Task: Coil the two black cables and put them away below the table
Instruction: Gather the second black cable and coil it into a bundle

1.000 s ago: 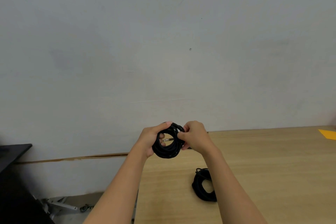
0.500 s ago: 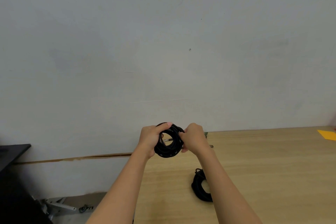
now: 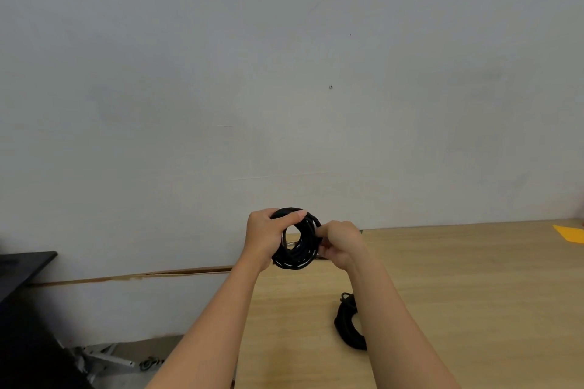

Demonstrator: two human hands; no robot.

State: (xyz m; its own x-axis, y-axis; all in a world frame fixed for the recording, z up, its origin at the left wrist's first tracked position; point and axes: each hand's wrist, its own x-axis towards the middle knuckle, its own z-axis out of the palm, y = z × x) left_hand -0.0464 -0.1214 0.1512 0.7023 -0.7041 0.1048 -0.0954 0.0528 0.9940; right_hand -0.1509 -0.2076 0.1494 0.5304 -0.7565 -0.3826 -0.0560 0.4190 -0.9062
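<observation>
Left hand [image 3: 265, 237]: mine, clamped round the left side of the held coil [image 3: 297, 260], thumb over the top of the loops; the other fingers are hidden behind them.
Right hand [image 3: 339, 246]: fingers curled, pinching the coil's right edge. Probably tucking in the loose end, since a metal plug [image 3: 290, 243] shows inside the ring.
Held coil: raised off the table [image 3: 474, 294], above its far left corner, ring face toward me, between both hands.
Second coil [image 3: 346, 322]: flat on the table, nearer me, partly hidden by my right forearm.
Relation for the next move: the table's left edge and the floor [image 3: 164, 346] beyond it lie on my left-hand side, so that hand looks the nearer one to take the held coil down. The second coil lies below the right wrist, nearer that hand.
Stage: my guess is both are wound, neither stowed.
Outward: orange sheet [image 3: 572, 234] at the table's far right; black surface [image 3: 22, 265] well off left.
</observation>
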